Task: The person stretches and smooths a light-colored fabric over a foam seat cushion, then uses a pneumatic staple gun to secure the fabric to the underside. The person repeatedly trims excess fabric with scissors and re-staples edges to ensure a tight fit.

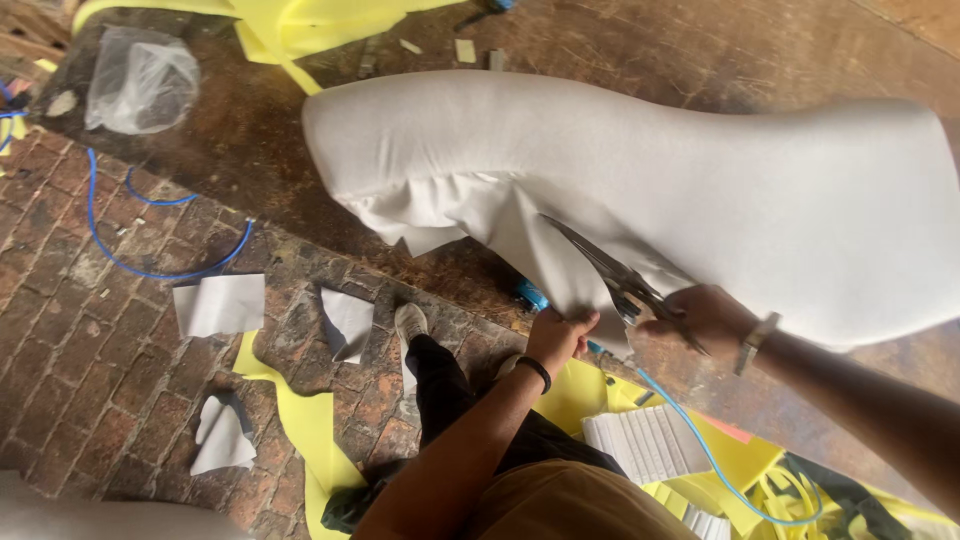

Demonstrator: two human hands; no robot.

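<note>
1. Head view, looking down: a padded cushion (640, 190) wrapped in white fabric lies on a dark wooden desk (260, 150), its lower edge hanging past the desk rim.
2. Left hand (556, 338), black band at the wrist: fingers pinching the loose white fabric flap (520, 240) at the cushion's underside, pulling it taut.
3. Right hand (705, 318), bracelet at the wrist: fingers curled through the handles of a pair of scissors (615, 275); blades parted and set against the fabric flap just above the left hand.
4. Blue cord (700, 440): runs from near the hands down across yellow foam scraps (310, 420).
5. White fabric offcuts (220, 305): three or so pieces scattered on the brick floor (90, 340).
6. Clear plastic bag (140, 80): on the desk's far left corner.
7. Ribbed white block (645, 445): possibly a stack of staples, too blurred to tell, below the right hand.
8. Shoe (410, 322) and dark trouser leg: on the floor beside the desk edge.
</note>
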